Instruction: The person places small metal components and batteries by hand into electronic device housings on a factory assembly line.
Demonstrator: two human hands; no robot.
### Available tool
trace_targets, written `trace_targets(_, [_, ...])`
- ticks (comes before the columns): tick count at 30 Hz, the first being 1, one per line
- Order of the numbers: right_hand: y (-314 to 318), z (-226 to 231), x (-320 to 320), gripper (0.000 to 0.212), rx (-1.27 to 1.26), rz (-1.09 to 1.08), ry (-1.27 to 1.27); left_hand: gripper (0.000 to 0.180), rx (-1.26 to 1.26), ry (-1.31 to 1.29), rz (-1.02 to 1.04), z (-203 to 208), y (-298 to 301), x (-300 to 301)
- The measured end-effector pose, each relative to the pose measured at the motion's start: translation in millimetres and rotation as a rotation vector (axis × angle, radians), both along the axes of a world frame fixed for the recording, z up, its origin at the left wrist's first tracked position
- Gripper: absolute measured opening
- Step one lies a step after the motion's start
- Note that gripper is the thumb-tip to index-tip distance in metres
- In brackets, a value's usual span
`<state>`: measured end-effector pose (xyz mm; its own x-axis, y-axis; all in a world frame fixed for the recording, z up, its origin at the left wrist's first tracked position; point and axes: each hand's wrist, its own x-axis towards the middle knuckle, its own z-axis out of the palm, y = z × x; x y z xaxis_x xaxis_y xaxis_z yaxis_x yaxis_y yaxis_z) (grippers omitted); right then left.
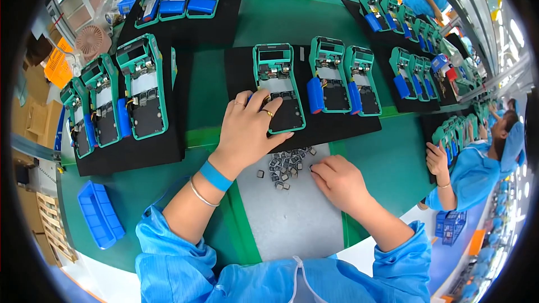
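In front of me a green handheld device housing (288,115), with its inside exposed, lies on a black foam mat (236,59). My left hand (247,129) is closed over its lower left side, fingers on the housing and thumb by the near edge. This hand hides most of a blue battery pack there. Below the mat is a loose heap of small square metal-and-black parts (286,163) on a grey strip (292,219). At the heap's right edge my right hand (339,182) pinches one small dark part (311,168) between its fingertips.
Two more opened housings (331,78) with blue battery packs (315,95) stand right of mine. Several others occupy mats at left (140,87), far left and right. A blue bin (101,213) sits at lower left. A co-worker (466,174) works at the right.
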<state>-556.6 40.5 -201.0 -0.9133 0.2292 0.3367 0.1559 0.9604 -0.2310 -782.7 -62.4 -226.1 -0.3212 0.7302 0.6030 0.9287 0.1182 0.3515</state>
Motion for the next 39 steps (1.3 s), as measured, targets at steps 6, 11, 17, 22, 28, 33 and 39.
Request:
trace_targets(6, [2,19,-11,0.012,0.401,0.225,-0.338,0.061,0.024,-0.029,-0.005,-4,0,-1])
trace_targets(11, [28,56,-51,0.011,0.162,0.324,-0.086,0.059,0.02,-0.071,0.007,-3,-2,2])
trace_targets(17, [67,49,-131,0.016,0.345,0.322,0.139,0.061,0.041,-0.075,-0.007,-5,0,-1])
trace_targets(22, [82,32,-153,0.015,0.481,0.302,0.092,0.06,0.024,-0.096,-0.003,-3,-1,-1])
trace_targets(28, [81,31,-163,0.013,0.622,0.313,0.071,0.058,0.079,-0.101,-0.003,-8,1,-2])
trace_targets(33, [75,37,-164,0.012,0.724,0.28,-0.061,0.058,0.076,-0.109,0.002,-9,-1,-2])
trace_targets(39, [79,42,-170,0.011,0.731,0.301,0.004,0.058,0.04,-0.091,0.004,-6,0,0])
